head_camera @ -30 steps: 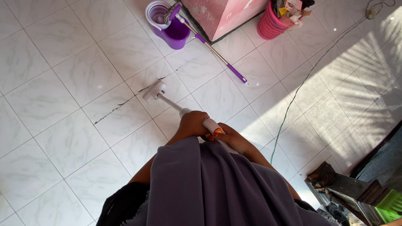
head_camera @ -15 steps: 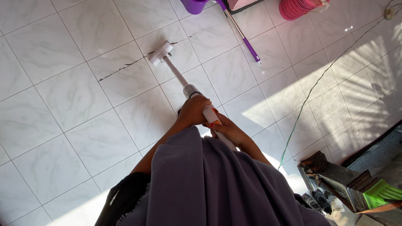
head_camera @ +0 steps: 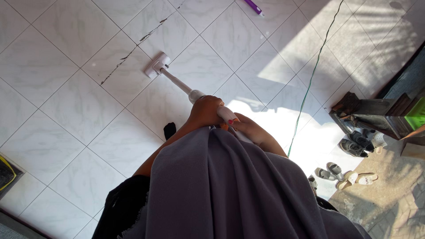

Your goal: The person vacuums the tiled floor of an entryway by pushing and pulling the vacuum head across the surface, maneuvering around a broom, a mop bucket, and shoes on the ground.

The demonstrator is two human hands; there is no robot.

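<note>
The white stick vacuum (head_camera: 177, 84) slants away from both hands, its head flat on the tiled floor (head_camera: 66, 115) just beside a dark crack (head_camera: 128, 53). The left hand (head_camera: 204, 110) is wrapped around the handle; the right hand (head_camera: 248, 130) clasps it directly behind. A green cable (head_camera: 310, 84) trails past the right hand; shoes (head_camera: 341, 175) lie further off.

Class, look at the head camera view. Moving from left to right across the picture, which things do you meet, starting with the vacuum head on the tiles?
white vacuum head → left hand → right hand → green cable → pairs of shoes → dark wooden bench
</note>
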